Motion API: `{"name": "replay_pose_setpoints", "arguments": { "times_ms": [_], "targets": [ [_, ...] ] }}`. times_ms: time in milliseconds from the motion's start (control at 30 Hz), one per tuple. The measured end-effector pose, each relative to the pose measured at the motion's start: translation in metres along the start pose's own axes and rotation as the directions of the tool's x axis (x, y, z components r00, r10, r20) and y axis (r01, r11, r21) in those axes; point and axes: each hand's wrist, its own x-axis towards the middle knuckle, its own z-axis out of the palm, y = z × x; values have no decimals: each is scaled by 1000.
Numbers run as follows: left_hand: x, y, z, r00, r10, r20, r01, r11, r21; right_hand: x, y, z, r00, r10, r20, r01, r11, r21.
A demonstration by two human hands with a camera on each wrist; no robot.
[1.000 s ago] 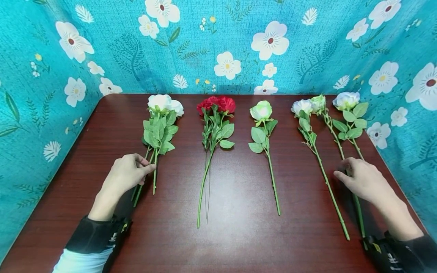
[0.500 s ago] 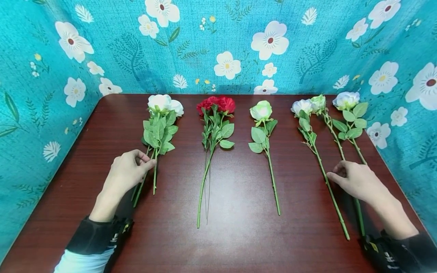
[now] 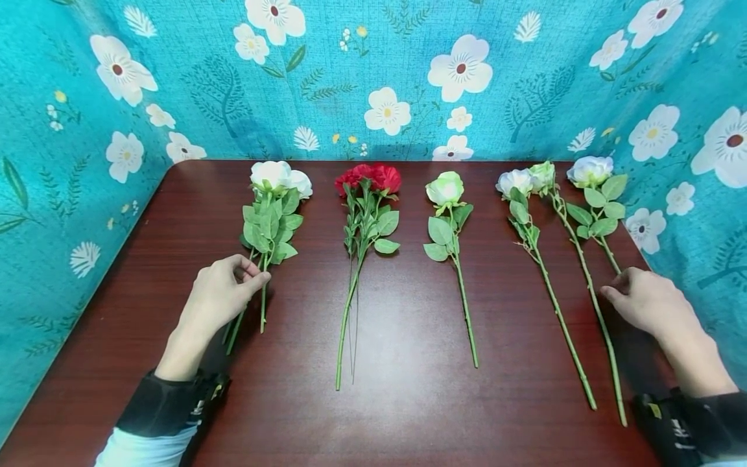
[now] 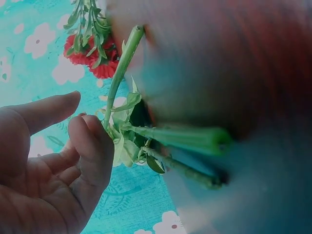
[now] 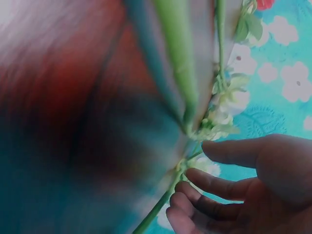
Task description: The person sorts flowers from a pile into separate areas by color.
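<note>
My left hand [image 3: 218,295] hovers beside the stems of the white roses [image 3: 271,175] lying at the table's left. In the left wrist view, its thumb stands apart from its loosely bent fingers, and green stems [image 4: 185,137] lie beyond them. My right hand [image 3: 650,301] is over the stem of the outermost rose [image 3: 591,172], a pale bluish-white one at the right. Thumb and fingers are spread apart in the right wrist view, with that rose's stem [image 5: 155,212] near the fingertips. The lower part of this stem is hidden under the hand in the head view.
Red flowers [image 3: 370,178] and a green-tinged white rose [image 3: 445,188] lie in the middle of the dark wooden table [image 3: 403,415]. A bluish-white rose [image 3: 515,183] and a pale green rose [image 3: 543,175] lie left of my right hand. A turquoise flowered cloth [image 3: 344,65] surrounds the table.
My right hand first shifts left toward the neighbouring stems, then back right to the outermost rose's stem. My left hand stays almost in place. The flowers keep their places.
</note>
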Motion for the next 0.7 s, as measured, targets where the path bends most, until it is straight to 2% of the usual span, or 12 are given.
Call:
{"name": "replay_pose_setpoints", "arguments": {
  "times_ms": [133, 367, 700],
  "targets": [
    [0, 1, 0, 1000, 0, 4, 0, 1000, -1, 2, 6, 1, 998, 59, -38, -60, 998, -27],
    [-1, 3, 0, 1000, 8, 10, -8, 1000, -13, 4, 11, -5, 986, 162, -27, -163, 985, -48],
    [0, 5, 0, 1000, 17, 7, -17, 1000, -21, 5, 20, -7, 983, 180, 26, -177, 982, -70]
  ]
}}
